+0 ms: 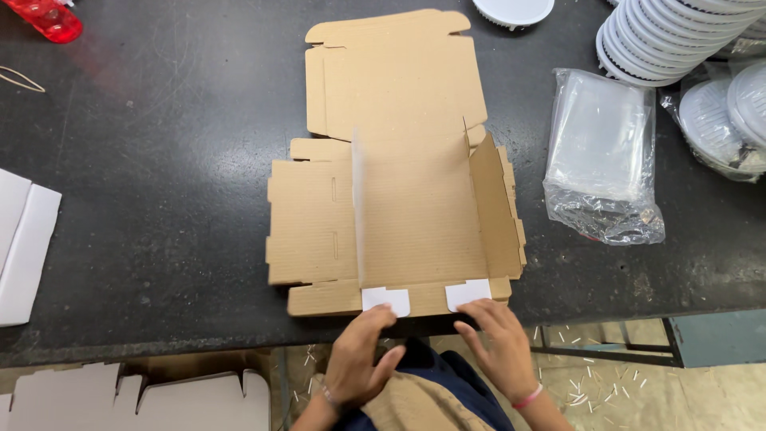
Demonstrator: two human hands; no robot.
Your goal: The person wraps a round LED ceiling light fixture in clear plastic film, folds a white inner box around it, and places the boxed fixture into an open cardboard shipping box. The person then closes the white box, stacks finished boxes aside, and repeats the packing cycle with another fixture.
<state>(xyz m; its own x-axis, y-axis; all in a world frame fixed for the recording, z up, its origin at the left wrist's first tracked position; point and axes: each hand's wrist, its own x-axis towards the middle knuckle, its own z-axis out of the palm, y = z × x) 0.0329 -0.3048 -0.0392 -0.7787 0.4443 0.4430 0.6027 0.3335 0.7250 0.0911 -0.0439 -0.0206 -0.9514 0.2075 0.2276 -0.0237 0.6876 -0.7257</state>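
Black worktop (159, 183) (speckled), littered floor (606, 391)

Workspace is a big dark, almost black tabletop (159, 160), kinda scuffed and dusty with a soft shine from overhead light. Below its front edge you can see a pale, beige-ish floor (606, 383) littered with tiny white scraps. There's a dark metal frame (606, 349) under the table on the right, next to a blue-grey box-like thing (718, 339). No walls or windows in the shot at all.
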